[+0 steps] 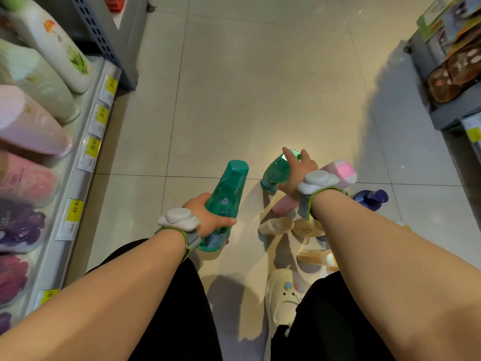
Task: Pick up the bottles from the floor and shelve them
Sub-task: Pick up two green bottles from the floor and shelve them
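At the lower middle of the frame, my left hand (205, 213) grips a green bottle (226, 201) around its body, cap pointing up-frame. Just right of it, my right hand (296, 173) rests on a second green bottle (273, 173) on the floor (260, 87), fingers spread over it. Pink, cream and blue bottles lie around it; the shelf (86, 142) runs along the left edge.

A shelf (78, 162) of bottles runs along the left, a second shelf (447, 115) along the right, with the floor (260, 87) between. Loose bottles (338, 173) lie on the floor ahead of a shoe (282, 300). The left hand (205, 214) holds one bottle (223, 204) left of the cluster; the right hand (296, 173) rests on another bottle (273, 173).
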A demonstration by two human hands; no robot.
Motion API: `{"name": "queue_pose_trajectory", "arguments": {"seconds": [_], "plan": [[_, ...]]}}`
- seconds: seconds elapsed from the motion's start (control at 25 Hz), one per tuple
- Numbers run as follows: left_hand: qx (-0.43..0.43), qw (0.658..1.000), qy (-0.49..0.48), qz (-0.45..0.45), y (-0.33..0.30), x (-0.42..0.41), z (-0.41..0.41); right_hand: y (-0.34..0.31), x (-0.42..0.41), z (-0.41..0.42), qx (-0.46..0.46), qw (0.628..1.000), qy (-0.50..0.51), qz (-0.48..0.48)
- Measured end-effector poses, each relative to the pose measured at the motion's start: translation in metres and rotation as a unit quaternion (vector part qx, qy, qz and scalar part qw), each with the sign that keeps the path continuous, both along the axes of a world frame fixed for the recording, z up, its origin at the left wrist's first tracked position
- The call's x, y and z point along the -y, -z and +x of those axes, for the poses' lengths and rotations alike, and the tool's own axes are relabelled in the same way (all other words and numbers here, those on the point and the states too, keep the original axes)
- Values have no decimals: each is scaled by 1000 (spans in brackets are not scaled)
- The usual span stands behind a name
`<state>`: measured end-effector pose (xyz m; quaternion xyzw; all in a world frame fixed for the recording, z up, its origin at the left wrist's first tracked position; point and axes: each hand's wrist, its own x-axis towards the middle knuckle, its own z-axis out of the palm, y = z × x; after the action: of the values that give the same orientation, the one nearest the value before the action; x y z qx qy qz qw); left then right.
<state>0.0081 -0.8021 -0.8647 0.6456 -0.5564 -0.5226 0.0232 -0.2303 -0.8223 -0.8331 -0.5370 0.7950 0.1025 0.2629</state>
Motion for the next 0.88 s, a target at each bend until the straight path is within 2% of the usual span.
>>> {"name": "queue_pose_trajectory", "arguments": {"seconds": [0.24,0.48,0.88], "plan": [[-6,999,-38,14,7,0,9,13,15,1,24,999,34,-9],[-9,998,-64,24,9,2,16,17,26,14,-57,995,66,-42],[-40,993,-105,20,8,3,16,5,24,36,-33,999,-13,-40]]}}
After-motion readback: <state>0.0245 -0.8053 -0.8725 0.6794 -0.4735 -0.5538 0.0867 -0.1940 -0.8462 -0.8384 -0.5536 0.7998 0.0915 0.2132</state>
